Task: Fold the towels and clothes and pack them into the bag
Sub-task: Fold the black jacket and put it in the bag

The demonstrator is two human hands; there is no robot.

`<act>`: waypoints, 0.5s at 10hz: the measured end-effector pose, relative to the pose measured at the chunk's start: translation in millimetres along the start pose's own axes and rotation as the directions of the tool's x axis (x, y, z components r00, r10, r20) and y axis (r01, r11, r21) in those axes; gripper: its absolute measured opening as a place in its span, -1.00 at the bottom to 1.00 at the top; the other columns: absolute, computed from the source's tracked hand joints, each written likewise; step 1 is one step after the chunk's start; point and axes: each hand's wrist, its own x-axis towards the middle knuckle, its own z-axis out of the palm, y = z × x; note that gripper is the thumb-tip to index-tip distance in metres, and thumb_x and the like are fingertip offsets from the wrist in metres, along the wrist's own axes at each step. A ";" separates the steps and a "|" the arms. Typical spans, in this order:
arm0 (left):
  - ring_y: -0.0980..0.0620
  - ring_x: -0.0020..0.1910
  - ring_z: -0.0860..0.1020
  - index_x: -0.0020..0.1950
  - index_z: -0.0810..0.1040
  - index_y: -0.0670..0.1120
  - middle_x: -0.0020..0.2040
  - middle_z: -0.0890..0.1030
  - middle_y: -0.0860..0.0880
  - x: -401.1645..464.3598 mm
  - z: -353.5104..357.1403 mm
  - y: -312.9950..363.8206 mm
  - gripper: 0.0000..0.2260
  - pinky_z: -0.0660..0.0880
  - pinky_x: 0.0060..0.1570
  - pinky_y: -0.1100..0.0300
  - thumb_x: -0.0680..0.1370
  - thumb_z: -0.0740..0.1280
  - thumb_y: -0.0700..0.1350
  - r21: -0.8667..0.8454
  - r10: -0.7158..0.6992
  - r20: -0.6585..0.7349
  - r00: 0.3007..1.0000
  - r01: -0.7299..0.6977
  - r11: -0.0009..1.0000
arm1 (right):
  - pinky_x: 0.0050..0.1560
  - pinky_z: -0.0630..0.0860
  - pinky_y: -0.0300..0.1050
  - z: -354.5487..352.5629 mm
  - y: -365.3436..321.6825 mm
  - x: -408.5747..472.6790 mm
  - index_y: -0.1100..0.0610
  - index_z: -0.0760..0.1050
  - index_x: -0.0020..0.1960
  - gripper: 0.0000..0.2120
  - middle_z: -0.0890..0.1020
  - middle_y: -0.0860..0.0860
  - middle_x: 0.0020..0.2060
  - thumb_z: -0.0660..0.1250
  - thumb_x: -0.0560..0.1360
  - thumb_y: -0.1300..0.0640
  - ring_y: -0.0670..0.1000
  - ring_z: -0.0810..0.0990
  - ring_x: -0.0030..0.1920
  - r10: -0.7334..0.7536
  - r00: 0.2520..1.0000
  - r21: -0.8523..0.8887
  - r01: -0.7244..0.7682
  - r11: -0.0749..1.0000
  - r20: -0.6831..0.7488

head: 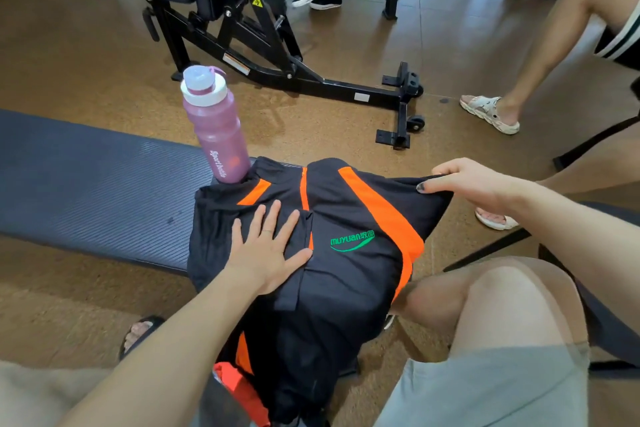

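Observation:
A black jacket with orange stripes and a green logo [349,218] lies across the end of a dark padded bench [86,184], its lower part hanging down toward me. My left hand [268,250] presses flat on the jacket's left half, fingers spread. My right hand [474,187] grips the jacket's right edge, fingers curled over the fabric and lifting it a little. No bag can be told apart in this view.
A pink sport bottle [216,128] stands on the bench just behind the jacket's collar. A black gym machine [277,45] stands on the floor beyond. Another person's leg and sandal [491,114] are at the right. My knees frame the bench.

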 end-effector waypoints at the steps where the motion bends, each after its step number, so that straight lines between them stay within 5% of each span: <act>1: -0.01 0.60 -0.37 0.58 -0.36 0.27 0.61 -0.40 0.07 0.9 0.6 0.2 -0.29 -0.27 0.53 -0.28 0.53 -0.15 0.49 -0.023 -0.005 0.014 1.000 0.005 1.000 | -0.05 0.36 0.04 -0.5 12.4 -3.8 0.22 0.55 -0.26 -0.59 0.58 0.07 -0.29 0.50 0.40 -0.14 0.09 0.49 -0.17 -0.007 0.999 -0.007 0.007 1.000 -0.032; 2: -0.01 0.60 -0.37 0.57 -0.36 0.27 0.60 -0.41 0.07 1.0 -0.8 0.0 -0.28 -0.27 0.53 -0.28 0.53 -0.15 0.49 -0.018 -0.012 0.028 1.000 0.013 1.000 | -0.22 0.32 -0.06 3.2 18.9 -7.3 0.05 0.36 -0.35 -0.54 0.44 -0.03 -0.38 0.38 0.54 -0.22 0.02 0.41 -0.29 -0.007 0.999 -0.378 -0.007 0.926 -0.035; 3: 0.00 0.60 -0.38 0.57 -0.37 0.27 0.60 -0.41 0.08 1.6 -1.1 1.2 -0.28 -0.26 0.53 -0.28 0.53 -0.15 0.49 -0.013 -0.016 0.032 0.999 0.016 1.000 | -0.16 0.44 -0.08 3.4 19.7 -13.8 0.07 0.44 -0.19 -0.50 0.57 -0.05 -0.26 0.34 0.47 -0.38 -0.02 0.52 -0.21 0.094 0.995 -0.508 -0.076 0.858 0.010; 4: -0.01 0.59 -0.38 0.58 -0.37 0.27 0.60 -0.41 0.08 0.7 -1.8 1.4 -0.28 -0.27 0.53 -0.27 0.54 -0.14 0.49 -0.014 -0.016 0.030 0.999 0.016 1.000 | 0.15 0.60 0.02 -3.4 13.5 -23.8 0.00 0.56 0.16 -0.60 0.69 -0.05 0.02 0.52 0.44 -0.17 -0.02 0.67 0.03 0.299 0.934 -0.502 -0.168 0.849 0.193; 5: -0.01 0.60 -0.38 0.58 -0.36 0.27 0.60 -0.41 0.08 0.3 -1.7 1.4 -0.28 -0.26 0.53 -0.27 0.53 -0.14 0.49 -0.023 -0.013 0.033 0.999 0.013 1.000 | 0.14 0.61 0.00 -4.7 2.4 -28.0 0.02 0.58 0.22 -0.65 0.69 -0.05 -0.02 0.49 0.46 0.00 -0.02 0.68 0.00 0.341 0.928 -0.695 -0.147 0.703 0.149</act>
